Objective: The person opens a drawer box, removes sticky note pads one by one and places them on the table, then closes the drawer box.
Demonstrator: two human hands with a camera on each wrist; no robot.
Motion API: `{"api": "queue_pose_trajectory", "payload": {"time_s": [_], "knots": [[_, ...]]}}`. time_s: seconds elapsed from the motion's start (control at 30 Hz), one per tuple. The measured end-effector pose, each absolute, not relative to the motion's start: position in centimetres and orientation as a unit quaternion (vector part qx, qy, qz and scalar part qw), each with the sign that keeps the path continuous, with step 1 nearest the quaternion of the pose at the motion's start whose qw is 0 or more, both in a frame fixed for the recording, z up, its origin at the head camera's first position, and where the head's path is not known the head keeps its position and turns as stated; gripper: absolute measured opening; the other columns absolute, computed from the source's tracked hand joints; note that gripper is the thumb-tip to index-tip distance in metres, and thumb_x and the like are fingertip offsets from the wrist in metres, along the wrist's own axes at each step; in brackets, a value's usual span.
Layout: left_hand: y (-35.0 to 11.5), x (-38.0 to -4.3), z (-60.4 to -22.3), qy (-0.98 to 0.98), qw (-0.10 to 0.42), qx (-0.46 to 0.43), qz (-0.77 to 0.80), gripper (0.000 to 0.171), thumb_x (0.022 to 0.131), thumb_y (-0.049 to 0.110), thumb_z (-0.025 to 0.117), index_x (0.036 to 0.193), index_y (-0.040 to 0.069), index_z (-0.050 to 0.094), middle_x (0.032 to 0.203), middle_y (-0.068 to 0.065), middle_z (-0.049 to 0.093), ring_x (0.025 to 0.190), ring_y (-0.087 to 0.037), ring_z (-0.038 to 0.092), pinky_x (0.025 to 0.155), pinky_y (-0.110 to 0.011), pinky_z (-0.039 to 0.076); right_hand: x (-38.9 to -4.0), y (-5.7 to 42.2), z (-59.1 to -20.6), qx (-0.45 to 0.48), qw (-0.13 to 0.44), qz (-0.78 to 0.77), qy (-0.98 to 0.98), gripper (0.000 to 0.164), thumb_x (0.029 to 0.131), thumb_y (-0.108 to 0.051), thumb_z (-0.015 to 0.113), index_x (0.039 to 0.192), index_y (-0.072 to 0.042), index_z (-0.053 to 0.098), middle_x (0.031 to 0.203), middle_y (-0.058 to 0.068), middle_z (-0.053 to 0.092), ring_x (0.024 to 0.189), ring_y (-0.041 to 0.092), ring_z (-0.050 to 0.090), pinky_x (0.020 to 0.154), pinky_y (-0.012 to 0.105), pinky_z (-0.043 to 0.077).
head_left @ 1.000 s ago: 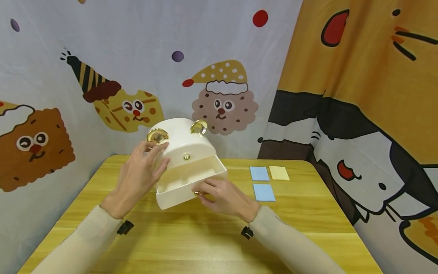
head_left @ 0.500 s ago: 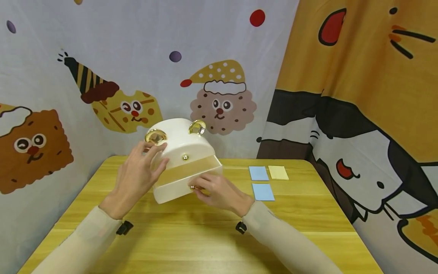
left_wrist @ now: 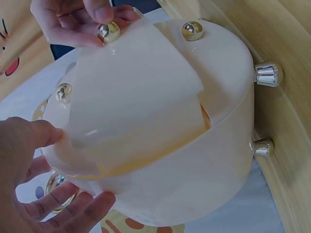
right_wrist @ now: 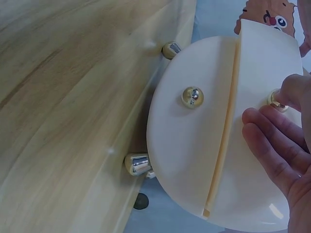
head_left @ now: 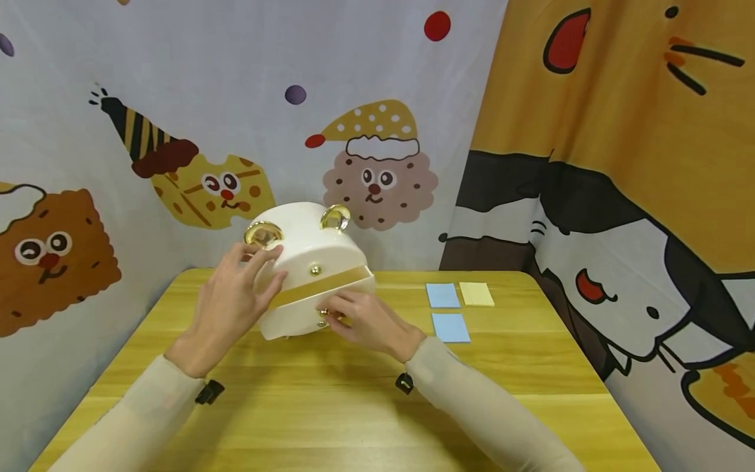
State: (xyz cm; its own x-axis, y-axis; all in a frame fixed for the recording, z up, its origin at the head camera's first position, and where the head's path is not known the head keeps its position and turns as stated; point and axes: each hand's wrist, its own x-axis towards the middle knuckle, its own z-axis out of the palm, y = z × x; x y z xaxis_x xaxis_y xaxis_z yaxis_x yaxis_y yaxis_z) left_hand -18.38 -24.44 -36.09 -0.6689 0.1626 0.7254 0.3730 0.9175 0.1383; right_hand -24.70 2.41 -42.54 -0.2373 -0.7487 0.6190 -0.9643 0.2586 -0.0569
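Observation:
A white, rounded drawer box (head_left: 309, 233) with gold ear-shaped rings on top and gold knobs stands on the table, turned slightly. Its middle drawer (left_wrist: 141, 92) sticks out partway, leaving a narrow strip of the inside in sight. My right hand (head_left: 368, 321) pinches that drawer's gold knob (right_wrist: 278, 101) between thumb and finger, its other fingers lying along the drawer front. At the box's left side my left hand (head_left: 227, 301) holds on, thumb on the front and fingers around the curved side by the left ear. A lower knob (right_wrist: 193, 97) and short gold feet (left_wrist: 268, 74) show underneath.
Two blue sticky-note pads (head_left: 451, 327) and a yellow one (head_left: 476, 294) lie on the wooden table (head_left: 330, 419), right of the box. A cartoon-printed curtain (head_left: 236, 78) hangs close behind the table and along its sides.
My right hand has pushed the middle drawer most of the way back into the box, moving away from me and a little left. My left hand keeps its hold on the side.

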Motion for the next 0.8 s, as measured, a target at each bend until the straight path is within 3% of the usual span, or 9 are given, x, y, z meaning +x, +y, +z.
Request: {"api": "queue_pose_trajectory", "payload": {"time_s": [0.43,0.8], "knots": [[-24.4,-18.4,-36.1,-0.902,0.381,-0.147,-0.138,0.044,0.096,0.031,0.082,0.138,0.022,0.072,0.119,-0.016,0.062,0.079,-0.025,0.059,0.047,-0.035,0.047,-26.3,1.2,-43.1,0.554,0.246,0.237,-0.759,0.02,0.098,-0.009,0.076,0.118,-0.012,0.074,0.102,-0.002,0.073,0.087,0.004,0.066,0.081,0.01,0.053],[-24.3,-18.4,-36.3,-0.902,0.383,-0.145,-0.136,0.043,0.096,0.031,0.082,0.137,0.022,0.072,0.119,-0.016,0.063,0.074,-0.024,0.055,0.047,-0.033,0.044,-26.8,0.6,-43.1,0.539,0.232,0.241,-0.773,0.021,0.098,-0.008,0.076,0.119,-0.012,0.074,0.106,0.0,0.075,0.091,0.004,0.067,0.084,0.01,0.054]]}}
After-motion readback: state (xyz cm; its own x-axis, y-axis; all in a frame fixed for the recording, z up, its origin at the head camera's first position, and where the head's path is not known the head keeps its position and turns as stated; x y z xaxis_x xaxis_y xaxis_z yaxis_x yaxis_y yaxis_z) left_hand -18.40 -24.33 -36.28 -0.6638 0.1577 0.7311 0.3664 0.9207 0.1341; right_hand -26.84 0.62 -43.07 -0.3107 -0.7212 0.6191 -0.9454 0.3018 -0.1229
